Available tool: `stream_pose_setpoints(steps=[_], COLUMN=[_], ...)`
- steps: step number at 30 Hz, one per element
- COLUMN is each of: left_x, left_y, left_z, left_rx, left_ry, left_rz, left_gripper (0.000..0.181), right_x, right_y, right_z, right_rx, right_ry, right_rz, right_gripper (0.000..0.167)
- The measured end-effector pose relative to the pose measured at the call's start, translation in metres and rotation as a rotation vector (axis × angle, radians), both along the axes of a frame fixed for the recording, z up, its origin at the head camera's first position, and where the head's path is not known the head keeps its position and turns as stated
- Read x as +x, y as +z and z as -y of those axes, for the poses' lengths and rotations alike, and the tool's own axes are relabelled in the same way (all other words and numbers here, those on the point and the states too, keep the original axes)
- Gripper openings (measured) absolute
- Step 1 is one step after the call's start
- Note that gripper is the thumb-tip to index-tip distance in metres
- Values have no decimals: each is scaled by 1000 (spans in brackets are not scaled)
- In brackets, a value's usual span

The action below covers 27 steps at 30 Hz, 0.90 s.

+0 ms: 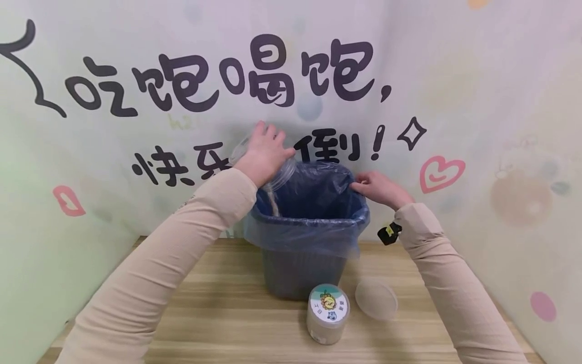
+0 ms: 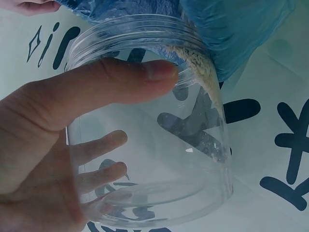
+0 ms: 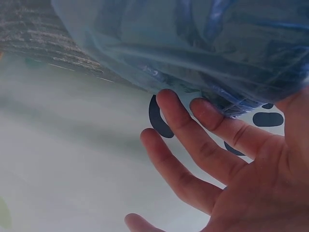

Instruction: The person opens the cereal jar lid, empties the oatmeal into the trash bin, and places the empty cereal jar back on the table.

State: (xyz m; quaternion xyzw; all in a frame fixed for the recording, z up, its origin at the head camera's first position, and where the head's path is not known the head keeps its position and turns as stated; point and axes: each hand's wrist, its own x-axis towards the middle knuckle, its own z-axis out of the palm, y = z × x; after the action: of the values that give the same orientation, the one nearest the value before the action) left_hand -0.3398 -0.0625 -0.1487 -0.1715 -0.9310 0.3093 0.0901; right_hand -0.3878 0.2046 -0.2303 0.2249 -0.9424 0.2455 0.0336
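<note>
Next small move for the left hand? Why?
Probably tip the clear jar a little further with the left hand: a pale stream is falling into the lined bin, but pale grains still lie inside the jar.

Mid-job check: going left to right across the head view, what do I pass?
Pink mark → left hand gripping a clear jar → lidded tub → right hand at the bin → pink heart.

Jar (image 2: 188,140) smooth, glossy plastic; liner (image 1: 302,236) crinkled plastic film; tabletop (image 1: 218,303) wood-grained.
</note>
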Motion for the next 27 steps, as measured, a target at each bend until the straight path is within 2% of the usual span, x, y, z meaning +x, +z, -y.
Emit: stream_pose_setpoints(steps=[9,17,27], left_x=[-3,1,3], left_y=[-3,-9,-16], left_z=[-2,-11,-18], left_rx=[-20,-108,-163], left_ry=[-3,-5,10], left_rz=[-10,-38,-45], left_gripper=[51,48,46], right_x=[0,2,5], right_y=[-1,-1,-1], right_z=[1,0,2], right_rx=[-19,-14,-14], right_ry=[17,10,13], right_rz=[11,7,6], right_gripper=[22,22,22])
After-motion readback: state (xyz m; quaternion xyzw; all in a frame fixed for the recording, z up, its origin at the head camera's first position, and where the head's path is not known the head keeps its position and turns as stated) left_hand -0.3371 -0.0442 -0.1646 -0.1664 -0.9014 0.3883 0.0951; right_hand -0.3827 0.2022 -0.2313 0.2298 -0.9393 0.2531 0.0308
